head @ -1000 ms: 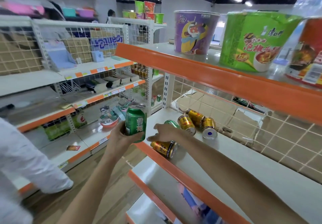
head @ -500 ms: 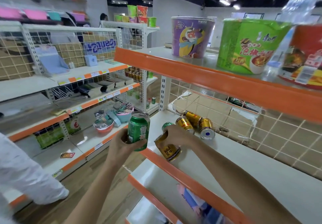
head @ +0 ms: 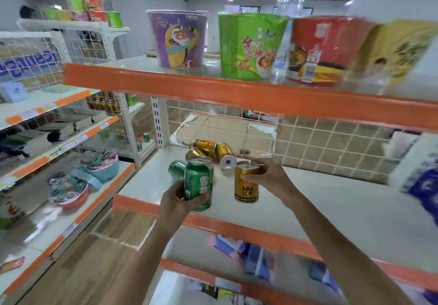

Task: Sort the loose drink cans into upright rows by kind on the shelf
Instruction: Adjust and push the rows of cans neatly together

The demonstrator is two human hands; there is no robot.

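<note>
My left hand [head: 176, 200] grips a green can [head: 198, 183] upright over the front left of the white shelf [head: 320, 200]. My right hand [head: 265, 174] grips a gold Red Bull can [head: 246, 185] by its upper part, holding it upright just above or on the shelf. Behind them three gold cans [head: 213, 149] lie on their sides near the shelf's back left, one with its blue-dotted base facing me. Another green can [head: 176, 168] lies on its side, partly hidden behind the held green can.
The upper shelf's orange edge [head: 237, 93] overhangs, carrying big noodle tubs [head: 177, 39]. A wire grid back panel [head: 320, 143] closes the shelf's rear. Blue-and-white packs [head: 417, 169] stand at the far right. Another shelving unit [head: 59, 138] lines the aisle on the left.
My right hand has picked the gold can up from its side and turned it upright. My left hand with the green can has moved in over the shelf's front. The view has swung right.
</note>
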